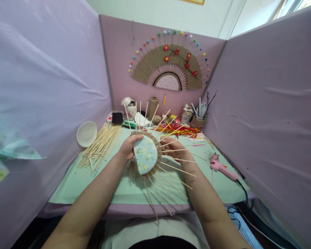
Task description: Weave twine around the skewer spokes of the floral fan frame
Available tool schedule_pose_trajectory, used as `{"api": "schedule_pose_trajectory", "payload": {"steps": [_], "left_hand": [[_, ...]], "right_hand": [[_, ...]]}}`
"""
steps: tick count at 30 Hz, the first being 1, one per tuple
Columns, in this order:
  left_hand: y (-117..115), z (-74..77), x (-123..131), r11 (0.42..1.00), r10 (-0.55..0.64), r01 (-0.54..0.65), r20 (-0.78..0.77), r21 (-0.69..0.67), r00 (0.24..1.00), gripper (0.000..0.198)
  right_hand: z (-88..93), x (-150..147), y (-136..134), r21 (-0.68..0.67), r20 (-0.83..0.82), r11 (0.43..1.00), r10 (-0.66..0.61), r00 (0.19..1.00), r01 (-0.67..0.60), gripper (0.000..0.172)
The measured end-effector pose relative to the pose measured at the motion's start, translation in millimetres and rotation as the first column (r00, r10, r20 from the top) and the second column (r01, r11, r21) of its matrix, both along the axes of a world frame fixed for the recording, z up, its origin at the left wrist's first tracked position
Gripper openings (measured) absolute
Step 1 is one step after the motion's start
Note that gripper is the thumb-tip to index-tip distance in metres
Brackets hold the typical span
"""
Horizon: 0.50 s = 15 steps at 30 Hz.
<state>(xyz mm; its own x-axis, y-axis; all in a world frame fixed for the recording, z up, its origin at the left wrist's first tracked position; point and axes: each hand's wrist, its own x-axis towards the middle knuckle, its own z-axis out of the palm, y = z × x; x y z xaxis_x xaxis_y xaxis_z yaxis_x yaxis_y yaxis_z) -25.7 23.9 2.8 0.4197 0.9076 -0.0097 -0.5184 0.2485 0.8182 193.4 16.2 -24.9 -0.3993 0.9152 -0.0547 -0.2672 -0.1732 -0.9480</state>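
A half-round fan base, covered in pale blue floral cloth and edged with brown twine, is held up over the table. Thin wooden sticks fan out from its curved edge. My left hand grips the straight side, thumb on the cloth front. At the curved side, my right hand has its fingers bent behind the sticks, partly hidden by them. Loose twine fibres hang below the left hand.
Loose wooden sticks lie at left by a white dish. A pink glue gun with a cord lies at right. Red and yellow strips, a twine spool and jars stand behind. A finished fan hangs on the back panel.
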Motion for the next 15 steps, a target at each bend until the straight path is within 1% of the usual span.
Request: {"api": "schedule_pose_trajectory", "payload": {"steps": [2,4,7,8,11,13,15], "left_hand": [[0,-0.3,-1,1.000,-0.008,0.009,-0.017,0.014,1.000,0.039],[1,-0.4,-2,1.000,-0.012,0.013,-0.026,0.025,1.000,0.038],[1,0.4,-5,0.999,-0.023,0.024,-0.030,0.034,0.999,0.039],[2,0.9,-6,1.000,-0.024,0.025,-0.036,0.018,0.999,0.038],[5,2.9,-8,0.995,-0.010,0.006,-0.040,-0.104,0.999,0.026],[8,4.8,-10,0.979,0.036,-0.038,-0.017,-0.202,0.999,0.016],[10,7.2,-12,0.962,0.107,-0.095,0.034,-0.256,0.994,0.013]], "right_hand": [[-0.2,1,0,-0.012,-0.010,1.000,0.010,1.000,-0.011,0.020],[-0.3,1,-1,-0.010,0.022,0.999,0.040,0.999,-0.040,0.022],[0.0,1,-5,0.005,0.129,0.997,0.072,0.989,-0.073,0.025],[0.6,1,-7,0.021,0.171,0.996,0.081,0.982,-0.085,0.026],[4.1,2,-12,0.079,0.269,0.986,0.121,0.956,-0.147,0.027],[7.1,2,-14,0.108,0.325,0.979,0.127,0.937,-0.170,0.027],[9.1,1,-14,0.147,0.381,0.975,0.101,0.919,-0.168,0.025]]}}
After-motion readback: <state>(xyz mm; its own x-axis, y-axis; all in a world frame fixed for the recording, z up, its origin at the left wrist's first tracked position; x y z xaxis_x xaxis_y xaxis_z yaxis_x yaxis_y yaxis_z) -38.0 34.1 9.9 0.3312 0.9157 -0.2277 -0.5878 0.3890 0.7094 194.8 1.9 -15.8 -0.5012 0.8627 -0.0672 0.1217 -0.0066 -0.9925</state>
